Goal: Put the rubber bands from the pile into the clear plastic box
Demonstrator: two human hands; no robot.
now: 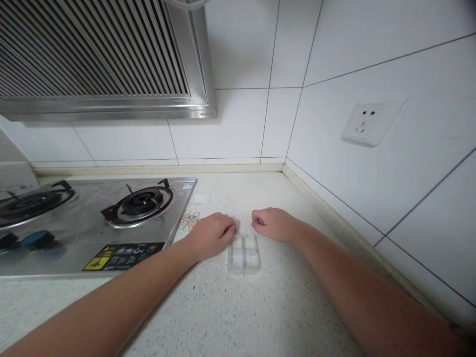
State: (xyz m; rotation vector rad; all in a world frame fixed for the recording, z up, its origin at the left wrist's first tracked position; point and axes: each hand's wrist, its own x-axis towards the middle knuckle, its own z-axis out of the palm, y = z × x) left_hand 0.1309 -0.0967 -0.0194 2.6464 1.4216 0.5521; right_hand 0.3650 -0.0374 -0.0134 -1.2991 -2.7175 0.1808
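1. Head view, your count: two hands, one clear box, one small heap of rubber bands, two burners, two knobs, one wall socket.
2. Your left hand [210, 235] is curled into a loose fist, knuckles down on the speckled counter [260, 317]. You cannot tell whether anything small sits inside the curled fingers.
3. Your right hand [273, 224] is clenched the same way, resting on the counter at 3 o'clock from the left hand, a narrow gap between them.
4. The clear box [243, 254] lies flat on the counter below that gap: at 4 o'clock from your left hand, just beside it, and at 7 o'clock from your right hand, near it. It is divided into cells; their number is too faint to count.
5. The rubber bands [189, 220], in mixed colours, lie at 10 o'clock from your left hand, against the edge of the stove [92, 233].
6. On the stove, the burners [143, 203] sit side by side and the knobs [37, 239] at 8 o'clock from them.
7. The wall socket [372, 121] is at 2 o'clock from your right hand, well apart.
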